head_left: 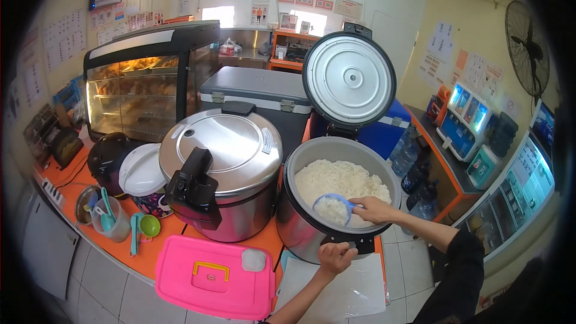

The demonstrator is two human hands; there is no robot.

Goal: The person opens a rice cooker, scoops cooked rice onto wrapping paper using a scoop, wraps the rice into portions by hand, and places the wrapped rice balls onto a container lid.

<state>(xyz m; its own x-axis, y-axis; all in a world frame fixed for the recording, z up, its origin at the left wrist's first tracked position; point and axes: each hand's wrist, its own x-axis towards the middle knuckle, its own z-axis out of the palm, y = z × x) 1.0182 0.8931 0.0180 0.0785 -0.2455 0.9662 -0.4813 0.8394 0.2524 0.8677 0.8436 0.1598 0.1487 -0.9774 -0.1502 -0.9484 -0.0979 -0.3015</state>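
A large rice cooker [300, 233] stands in front of me, its round silver lid [349, 78] raised. White cooked rice [342, 179] fills much of its grey inner pot. My right hand [375, 210] grips a blue rice scoop [347, 205] inside the pot; a heap of rice lies in the scoop's bowl. At the cooker's front, beside its black handle, my left hand [336, 259] is closed with fingers curled. Whatever those fingers may hold is hidden. Under the left wrist lie white sheets [345, 291] at the counter's edge.
A second, closed rice cooker [222, 156] stands to the left. Before it lies a pink plastic lid [210, 294]. Further left are a clear cup [115, 228] with turquoise utensils and a green bowl [149, 225]. A glass food warmer [141, 87] and grey cooler box [258, 87] stand behind.
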